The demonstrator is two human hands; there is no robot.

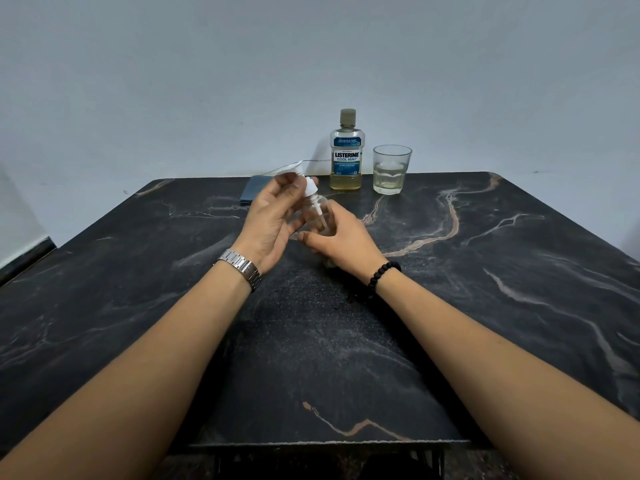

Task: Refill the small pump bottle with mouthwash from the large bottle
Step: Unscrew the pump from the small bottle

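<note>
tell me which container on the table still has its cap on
The Listerine bottle by the wall, closed with a grey cap; the glass is open-topped, and the small pump bottle has its pump lifted.

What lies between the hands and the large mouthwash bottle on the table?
In the head view, only bare dark tabletop separates the hands, which hold the small pump bottle, from the large mouthwash bottle.

Free room vs. obstacles on the dark marble table [485,289]. Far edge, centre: large bottle [346,150] upright, cap on, w/ glass [391,169] just beside it on the right; narrow gap btwn them. Folded blue cloth [254,192] lies flat, far left of centre. Both hands, left hand [273,220] and right hand [341,237], w/ small pump bottle [317,216], occupy mid-table in front of the large bottle. Left and right flanks and near half: open surface, crossed only by forearms.
</note>
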